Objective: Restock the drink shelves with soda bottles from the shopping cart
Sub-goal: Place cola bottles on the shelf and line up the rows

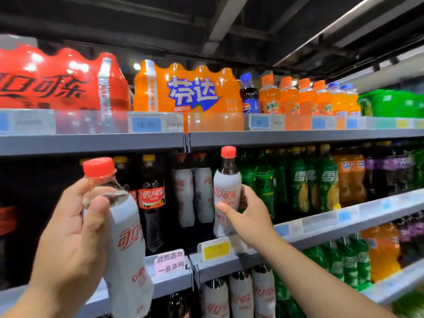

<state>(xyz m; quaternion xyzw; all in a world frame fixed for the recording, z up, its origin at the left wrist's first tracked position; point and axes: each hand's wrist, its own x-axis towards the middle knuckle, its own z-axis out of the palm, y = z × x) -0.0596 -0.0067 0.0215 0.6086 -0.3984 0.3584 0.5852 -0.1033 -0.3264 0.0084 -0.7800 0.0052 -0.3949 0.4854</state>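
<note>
My left hand (68, 237) grips a white-labelled cola bottle (125, 244) with a red cap, held up in front of the middle shelf (321, 228). My right hand (250, 214) holds a second white-labelled cola bottle (226, 191) upright at the shelf's front edge, next to two like bottles (193, 193) standing further back. The shopping cart is out of view.
Red-labelled cola bottles (151, 198) stand left of the white ones, green soda bottles (298, 184) to their right. The top shelf (91, 143) carries red and orange multipacks (188, 90) and small orange bottles. More white-labelled bottles (241, 294) stand on the shelf below.
</note>
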